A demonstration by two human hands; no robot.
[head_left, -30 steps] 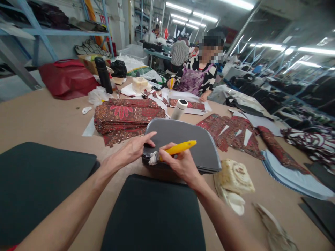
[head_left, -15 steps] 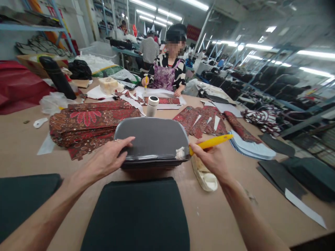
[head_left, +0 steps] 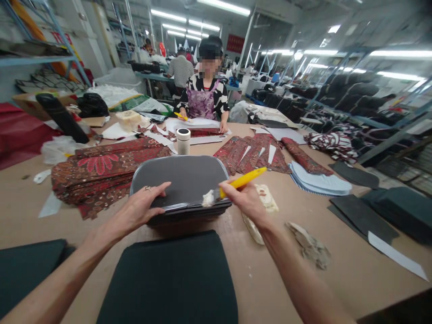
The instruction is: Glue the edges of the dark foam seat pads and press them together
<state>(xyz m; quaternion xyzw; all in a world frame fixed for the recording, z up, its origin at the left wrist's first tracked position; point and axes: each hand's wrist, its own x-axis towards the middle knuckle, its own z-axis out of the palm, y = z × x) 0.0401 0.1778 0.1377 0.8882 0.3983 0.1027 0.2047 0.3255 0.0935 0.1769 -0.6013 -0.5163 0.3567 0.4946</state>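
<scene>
Your left hand (head_left: 140, 211) lies flat with fingers spread on the near left edge of the grey panel stack (head_left: 180, 180), pressing it down, not closed around anything. Your right hand (head_left: 248, 200) is clamped on a yellow-handled brush (head_left: 242, 180), whose whitish tip rests on the stack's near right edge. The stack sits at the middle of the counter (head_left: 337, 265), just beyond a dark pad (head_left: 168, 279) lying nearest you.

To the left of the stack, touching or nearly so, is a pile of red patterned fabric pieces (head_left: 101, 166). Just behind the stack stands a white cylinder with a dark top (head_left: 183, 141). To the far right lie more red patterned pieces (head_left: 253, 155) and a fan of pale blue sheets (head_left: 320, 182). Right beside your right hand is a cream rag (head_left: 261, 216), and a crumpled scrap (head_left: 308, 245) lies further right. Dark panels (head_left: 364, 218) sit at the right edge.

Across the counter a person in a purple apron (head_left: 202, 101) works with another yellow tool. A red sign on the far wall is too blurred to read.
</scene>
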